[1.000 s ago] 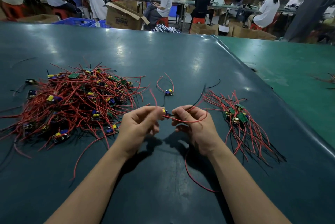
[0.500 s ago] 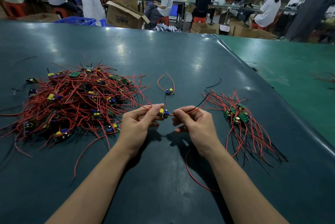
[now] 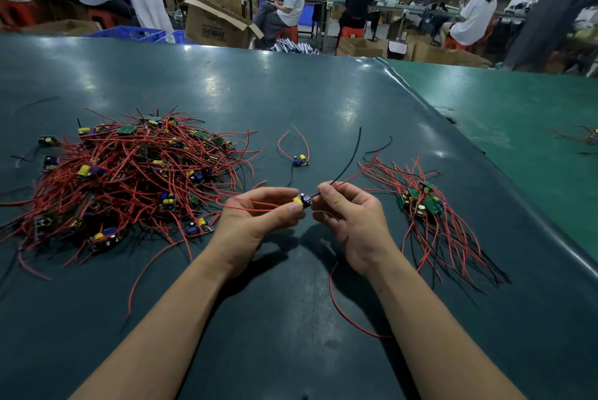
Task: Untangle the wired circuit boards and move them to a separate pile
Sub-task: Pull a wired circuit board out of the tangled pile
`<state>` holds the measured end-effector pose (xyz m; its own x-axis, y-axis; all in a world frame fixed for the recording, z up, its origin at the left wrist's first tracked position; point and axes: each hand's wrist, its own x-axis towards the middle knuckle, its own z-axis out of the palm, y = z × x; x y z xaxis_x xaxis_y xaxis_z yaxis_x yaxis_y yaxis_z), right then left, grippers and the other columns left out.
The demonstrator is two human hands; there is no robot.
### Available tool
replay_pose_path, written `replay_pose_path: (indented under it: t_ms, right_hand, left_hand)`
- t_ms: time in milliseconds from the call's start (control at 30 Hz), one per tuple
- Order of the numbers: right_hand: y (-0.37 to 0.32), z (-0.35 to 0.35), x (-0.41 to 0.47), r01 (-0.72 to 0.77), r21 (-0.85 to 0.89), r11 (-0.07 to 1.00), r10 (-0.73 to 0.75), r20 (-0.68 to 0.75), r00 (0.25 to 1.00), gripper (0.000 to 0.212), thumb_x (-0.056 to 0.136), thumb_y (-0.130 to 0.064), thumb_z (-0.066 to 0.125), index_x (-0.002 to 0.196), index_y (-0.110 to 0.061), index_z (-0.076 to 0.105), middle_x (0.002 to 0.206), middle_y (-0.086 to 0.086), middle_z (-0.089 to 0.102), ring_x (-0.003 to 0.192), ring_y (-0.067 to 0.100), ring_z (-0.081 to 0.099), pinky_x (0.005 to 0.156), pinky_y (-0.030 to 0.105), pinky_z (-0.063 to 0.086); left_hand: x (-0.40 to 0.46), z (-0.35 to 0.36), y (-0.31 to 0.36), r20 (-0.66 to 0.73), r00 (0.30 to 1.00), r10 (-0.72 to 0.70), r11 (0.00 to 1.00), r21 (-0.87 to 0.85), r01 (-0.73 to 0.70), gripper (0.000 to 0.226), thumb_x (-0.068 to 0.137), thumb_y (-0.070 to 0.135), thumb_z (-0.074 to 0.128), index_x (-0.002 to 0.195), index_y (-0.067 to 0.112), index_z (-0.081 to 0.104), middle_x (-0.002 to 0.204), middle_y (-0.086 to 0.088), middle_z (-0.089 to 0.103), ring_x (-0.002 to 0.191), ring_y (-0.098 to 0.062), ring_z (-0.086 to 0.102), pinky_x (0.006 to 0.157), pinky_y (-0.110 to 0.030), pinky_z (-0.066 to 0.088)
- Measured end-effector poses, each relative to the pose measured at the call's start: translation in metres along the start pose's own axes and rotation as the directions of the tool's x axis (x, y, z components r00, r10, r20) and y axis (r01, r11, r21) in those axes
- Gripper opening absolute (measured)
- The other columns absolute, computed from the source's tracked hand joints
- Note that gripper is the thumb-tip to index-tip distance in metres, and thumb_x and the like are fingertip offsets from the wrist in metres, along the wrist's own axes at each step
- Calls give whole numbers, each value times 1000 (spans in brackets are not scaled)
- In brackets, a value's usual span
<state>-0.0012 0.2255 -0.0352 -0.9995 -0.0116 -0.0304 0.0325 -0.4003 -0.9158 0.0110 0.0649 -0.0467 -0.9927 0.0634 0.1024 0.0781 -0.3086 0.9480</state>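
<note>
Between two piles, above dark table: left hand pinches small circuit board with red lead trapped under thumb, likely to steady it. Right hand pinches black and red leads beside board, probably to pull them straight. Tangled pile left, sorted pile right, wires combed one way. Lone board lies between piles, apart. Likely next: drop onto sorted pile.

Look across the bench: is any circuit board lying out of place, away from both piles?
Yes. One lone board with looping red wires sits on the table between the big tangled pile and the smaller sorted pile, belonging to neither. Nothing looks damaged.
</note>
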Motion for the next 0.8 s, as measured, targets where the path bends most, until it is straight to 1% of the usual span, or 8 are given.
replay_pose_path:
  t_ms: [100, 200, 367, 467, 567, 700, 767, 800]
  right_hand:
    - [6, 4, 1, -41, -83, 996, 39, -23, 999, 12, 91, -10, 65, 86, 0, 67, 73, 13, 70, 64, 17, 66, 65, 26, 58]
    - [11, 6, 1, -39, -178, 983, 23, -90, 996, 18, 92, -14, 66, 78, -2, 69, 63, 9, 65, 55, 13, 62, 54, 22, 55]
    - [10, 3, -4, 75, -326, 942, -73, 19, 997, 21, 93, -14, 65, 76, -7, 73, 58, 2, 59, 48, 11, 50, 43, 20, 41]
    - [7, 3, -3, 25, -264, 964, -19, 26, 999, 28, 98, -20, 58, 76, -13, 74, 60, -3, 57, 47, 9, 46, 40, 19, 34]
    - [0, -2, 1, -101, -133, 986, 99, -21, 995, 33, 99, -25, 53, 76, -14, 74, 59, -4, 54, 44, 8, 43, 38, 18, 28]
    - [-4, -8, 1, -238, 87, 967, 234, 51, 971, 39, 95, -29, 53, 64, -15, 72, 54, -4, 46, 39, 8, 35, 37, 18, 24]
    - [-3, -6, 2, -253, 125, 959, 248, 57, 967, 38, 93, -30, 54, 62, -12, 68, 49, -3, 41, 37, 9, 32, 35, 18, 23]
    - [-2, -5, 2, -231, 101, 968, 229, 32, 973, 37, 94, -30, 55, 65, -11, 67, 49, -3, 41, 37, 9, 32, 35, 18, 23]
  left_hand:
    - [0, 1, -2, -24, 999, 27, 998, 55, -26, 28, 63, 10, 80, 91, 7, 73, 80, -9, 75, 68, -16, 69, 66, -20, 55]
    - [1, 2, -2, -59, 997, 48, 990, 135, -40, 29, 61, 9, 82, 89, 8, 75, 79, -7, 76, 68, -12, 68, 64, -18, 53]
    - [-3, 3, 0, 31, 999, 26, 989, 142, -30, 22, 64, 11, 81, 86, 11, 79, 82, -12, 76, 69, -13, 69, 65, -18, 54]
    - [-3, 0, 2, 7, 1000, -3, 995, 95, 3, 24, 61, 16, 82, 83, 10, 79, 76, -15, 74, 66, -18, 68, 65, -22, 54]
    - [-2, -2, 2, -20, 999, -28, 999, 42, 29, 28, 54, 22, 83, 79, 9, 79, 69, -15, 71, 62, -20, 65, 62, -24, 53]
    - [-3, -1, 3, 33, 999, -27, 998, 53, 25, 30, 54, 25, 84, 80, 11, 80, 69, -14, 71, 60, -18, 65, 61, -22, 53]
    - [-5, -1, 4, 61, 998, -28, 997, 80, 24, 28, 55, 24, 84, 81, 12, 80, 69, -14, 72, 60, -18, 65, 61, -22, 53]
    - [-5, -2, 4, 61, 998, -25, 996, 88, 19, 26, 56, 23, 83, 80, 12, 80, 69, -14, 72, 60, -18, 65, 61, -22, 53]
